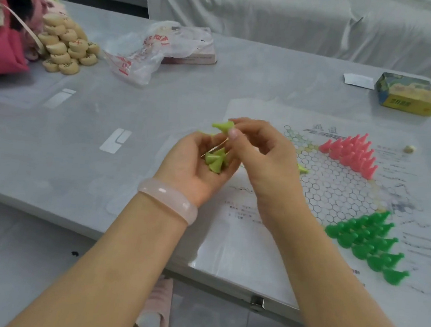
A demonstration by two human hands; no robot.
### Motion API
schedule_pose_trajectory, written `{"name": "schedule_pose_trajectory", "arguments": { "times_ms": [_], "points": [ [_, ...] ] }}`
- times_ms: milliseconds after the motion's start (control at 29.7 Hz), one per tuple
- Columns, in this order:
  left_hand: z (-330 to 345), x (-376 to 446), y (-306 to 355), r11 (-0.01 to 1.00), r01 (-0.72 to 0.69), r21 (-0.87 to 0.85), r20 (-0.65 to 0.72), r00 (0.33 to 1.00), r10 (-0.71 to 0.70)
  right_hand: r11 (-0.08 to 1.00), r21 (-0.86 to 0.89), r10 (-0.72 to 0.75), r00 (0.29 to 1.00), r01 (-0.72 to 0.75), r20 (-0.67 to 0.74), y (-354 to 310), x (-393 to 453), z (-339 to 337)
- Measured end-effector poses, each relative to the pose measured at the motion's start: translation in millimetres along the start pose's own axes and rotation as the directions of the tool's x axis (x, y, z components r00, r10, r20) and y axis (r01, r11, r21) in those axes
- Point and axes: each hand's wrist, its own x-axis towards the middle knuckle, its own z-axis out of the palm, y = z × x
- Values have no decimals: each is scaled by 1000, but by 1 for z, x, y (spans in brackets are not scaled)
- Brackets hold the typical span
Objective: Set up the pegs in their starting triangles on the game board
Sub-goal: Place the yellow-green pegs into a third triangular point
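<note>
Item: lime pegs (216, 161), a small cluster cupped in my left hand (195, 166), held beside the game board (335, 181). My right hand (258, 152) pinched one lime peg (225, 126) at its narrow stem. Judged light, rigid plastic, slick; best taken by the stem, base downward.

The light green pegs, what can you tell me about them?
The light green pegs are small cone-shaped pieces with knobbed tops; they look like shiny plastic. A few lie heaped in the cupped left hand. The right hand pinches one sideways, above the heap. One more lies on the board, partly hidden behind the right hand.
</note>
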Motion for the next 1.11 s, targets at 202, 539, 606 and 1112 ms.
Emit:
{"name": "schedule_pose_trajectory", "arguments": {
  "times_ms": [202,539,606,1112],
  "points": [
    [2,7,5,948,-61,312,-59,995,83,739,647,343,931,-185,-126,-1,16,-42],
    [18,26,-41,-503,-420,755,575,793,202,788,613,299,905,-56,-301,-10,18,-92],
    [25,32,-59,-593,-418,688,586,802,114,750,659,331,896,-59,-297,-11,18,-102],
    [24,60,-54,-603,-132,786,471,760,447,763,641,322,912,-91,-254,-15,26,-102]
  ]
}}
